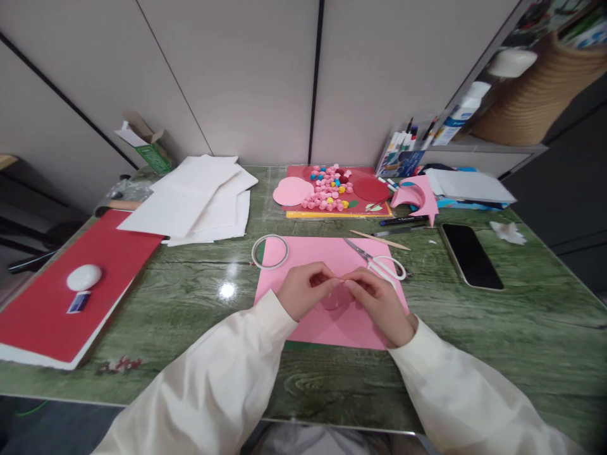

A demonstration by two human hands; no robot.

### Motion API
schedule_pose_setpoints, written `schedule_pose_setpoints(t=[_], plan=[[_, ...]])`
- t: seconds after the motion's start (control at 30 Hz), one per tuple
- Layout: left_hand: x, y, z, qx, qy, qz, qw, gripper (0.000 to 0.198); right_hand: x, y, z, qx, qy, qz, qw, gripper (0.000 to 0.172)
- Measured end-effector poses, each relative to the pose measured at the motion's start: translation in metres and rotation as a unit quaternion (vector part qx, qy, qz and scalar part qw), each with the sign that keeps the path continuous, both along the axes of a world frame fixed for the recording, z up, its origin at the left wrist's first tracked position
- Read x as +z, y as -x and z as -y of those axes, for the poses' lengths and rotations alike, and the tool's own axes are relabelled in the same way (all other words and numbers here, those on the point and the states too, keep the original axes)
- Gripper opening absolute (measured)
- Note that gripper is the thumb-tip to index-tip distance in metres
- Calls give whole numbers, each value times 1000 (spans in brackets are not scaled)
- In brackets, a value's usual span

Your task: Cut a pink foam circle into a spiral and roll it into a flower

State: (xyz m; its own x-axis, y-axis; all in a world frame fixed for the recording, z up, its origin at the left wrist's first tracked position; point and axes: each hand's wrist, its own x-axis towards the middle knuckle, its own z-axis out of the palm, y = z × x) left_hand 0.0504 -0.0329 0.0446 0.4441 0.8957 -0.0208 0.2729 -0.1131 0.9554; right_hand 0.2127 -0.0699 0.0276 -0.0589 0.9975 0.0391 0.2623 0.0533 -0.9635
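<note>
A small pink piece (pixel 336 299) is pinched by the fingertips of both the left hand (pixel 306 292) and the right hand (pixel 377 303); its exact form cannot be made out. It is held above the middle of a pink sheet (pixel 315 250). Scissors (pixel 368 257) are noted just beyond the right hand, and the sheet's far left corner is overlapped by a tape roll (pixel 255 254).

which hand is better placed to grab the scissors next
Probably the right hand: the scissors lie just beyond it, farther from the left hand, though both seem to pinch a pink piece.
</note>
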Motion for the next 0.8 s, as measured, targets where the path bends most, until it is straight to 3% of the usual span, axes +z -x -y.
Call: schedule_pose_setpoints(t=[0.8], plan=[[0,0,0,0,1,-10,1000,17,0,-1,0,-10,2,6,1000,13]])
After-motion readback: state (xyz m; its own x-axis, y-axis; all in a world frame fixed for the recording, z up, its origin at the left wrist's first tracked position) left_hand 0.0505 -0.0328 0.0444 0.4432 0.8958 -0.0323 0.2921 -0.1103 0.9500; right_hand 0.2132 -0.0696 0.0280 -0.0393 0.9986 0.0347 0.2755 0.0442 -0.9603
